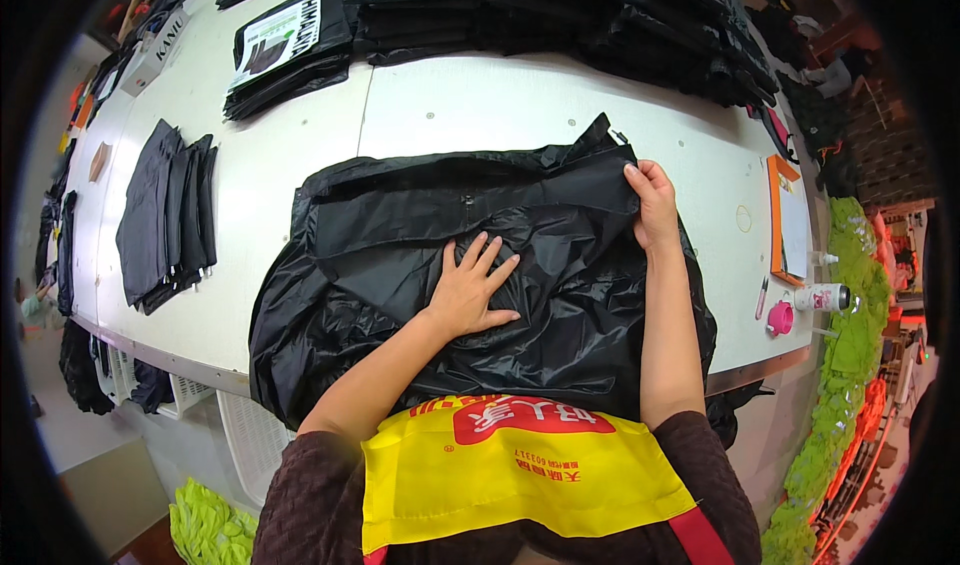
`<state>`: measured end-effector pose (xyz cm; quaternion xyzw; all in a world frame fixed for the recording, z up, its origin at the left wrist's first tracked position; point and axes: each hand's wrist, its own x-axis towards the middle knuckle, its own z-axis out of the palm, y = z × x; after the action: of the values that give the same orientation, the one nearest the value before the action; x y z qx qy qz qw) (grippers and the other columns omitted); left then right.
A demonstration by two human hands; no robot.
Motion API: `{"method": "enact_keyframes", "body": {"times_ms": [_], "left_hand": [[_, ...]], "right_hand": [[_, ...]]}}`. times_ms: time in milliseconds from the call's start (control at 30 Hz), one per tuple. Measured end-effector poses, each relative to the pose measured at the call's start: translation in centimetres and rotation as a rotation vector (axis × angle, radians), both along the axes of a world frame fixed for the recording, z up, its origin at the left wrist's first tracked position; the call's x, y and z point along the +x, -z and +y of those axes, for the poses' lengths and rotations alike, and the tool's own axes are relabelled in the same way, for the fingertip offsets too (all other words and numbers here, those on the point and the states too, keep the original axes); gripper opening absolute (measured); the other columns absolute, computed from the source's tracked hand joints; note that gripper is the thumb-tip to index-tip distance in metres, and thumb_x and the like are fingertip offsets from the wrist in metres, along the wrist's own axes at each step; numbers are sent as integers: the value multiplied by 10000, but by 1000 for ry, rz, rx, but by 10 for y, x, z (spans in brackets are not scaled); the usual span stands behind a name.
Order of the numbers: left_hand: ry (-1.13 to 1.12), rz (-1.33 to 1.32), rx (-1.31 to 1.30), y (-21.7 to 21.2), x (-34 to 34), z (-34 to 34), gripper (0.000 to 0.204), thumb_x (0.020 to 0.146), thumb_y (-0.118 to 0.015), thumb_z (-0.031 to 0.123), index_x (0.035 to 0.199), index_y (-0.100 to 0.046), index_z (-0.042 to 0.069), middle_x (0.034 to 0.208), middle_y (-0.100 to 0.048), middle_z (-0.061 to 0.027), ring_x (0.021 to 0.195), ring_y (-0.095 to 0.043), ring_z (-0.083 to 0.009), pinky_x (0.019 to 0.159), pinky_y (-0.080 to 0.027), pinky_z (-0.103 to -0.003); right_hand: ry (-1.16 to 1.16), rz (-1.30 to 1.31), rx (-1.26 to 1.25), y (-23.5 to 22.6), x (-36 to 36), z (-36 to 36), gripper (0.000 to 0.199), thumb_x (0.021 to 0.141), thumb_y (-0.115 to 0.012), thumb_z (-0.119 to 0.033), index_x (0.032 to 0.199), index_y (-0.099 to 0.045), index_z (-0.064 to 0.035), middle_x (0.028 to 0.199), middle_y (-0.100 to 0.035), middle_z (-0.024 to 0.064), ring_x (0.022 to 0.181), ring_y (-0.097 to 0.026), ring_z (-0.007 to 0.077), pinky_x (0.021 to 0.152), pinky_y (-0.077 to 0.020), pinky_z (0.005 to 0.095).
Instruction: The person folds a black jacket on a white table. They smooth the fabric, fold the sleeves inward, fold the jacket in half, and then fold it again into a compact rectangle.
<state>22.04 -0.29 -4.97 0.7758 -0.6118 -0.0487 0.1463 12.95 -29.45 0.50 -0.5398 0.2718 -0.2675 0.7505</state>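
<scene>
Black glossy fabric (580, 305) across near edge of tabletop (722, 165); left hand (468, 295) flat on it, fingers spread; right hand (655, 208) pinching upper right corner; likely light, soft, slippery; best held by folded upper band's corners.

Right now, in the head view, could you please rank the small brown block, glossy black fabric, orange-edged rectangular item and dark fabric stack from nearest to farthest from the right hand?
1. Glossy black fabric: in the right hand.
2. Orange-edged rectangular item: right side.
3. Dark fabric stack: left side.
4. Small brown block: farther left.
</scene>
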Motion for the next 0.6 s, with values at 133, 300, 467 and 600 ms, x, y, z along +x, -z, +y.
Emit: {"method": "enact_keyframes", "body": {"times_ms": [133, 300, 467, 600], "left_hand": [[-30, 27, -4, -4, -4, -7, 819, 690, -612, 620, 1340, -429, 156, 1390, -348, -190, 1318, -267, -363, 981, -211, -633], [-106, 139, -55, -8, -14, -22, 707, 732, -636, 515, 1275, -473, 94, 1346, -403, -175, 1277, -333, -331, 989, -252, -577], [-163, 65, -277, 4, -1, -48, 613, 805, -596, 442, 1290, -461, 92, 1327, -431, -161, 1244, -366, -319, 987, -276, -496], [-147, 7, -204, 19, 6, -63, 704, 784, -563, 545, 1318, -450, 101, 1371, -393, -175, 1288, -316, -319, 1016, -222, -487]], "right_hand": [[16, -67, 113, -5, 2, 4, 109, 847, -631, -96, 936, -576, -66, 857, -614, 5, 776, -571, 85, 720, -465, 211], [-4, -181, 266, 20, -2, -12, 241, 904, -556, -232, 1055, -571, -45, 1011, -631, 66, 928, -594, 177, 857, -461, 304], [-137, -431, 537, 19, -2, 21, 482, 886, -553, -340, 1232, -507, -8, 1270, -524, 114, 1191, -472, 255, 1045, -321, 377], [-12, 22, -171, 35, 11, 58, 368, 887, -568, -156, 1204, -514, 20, 1187, -551, 116, 1068, -528, 186, 926, -416, 318]]}}
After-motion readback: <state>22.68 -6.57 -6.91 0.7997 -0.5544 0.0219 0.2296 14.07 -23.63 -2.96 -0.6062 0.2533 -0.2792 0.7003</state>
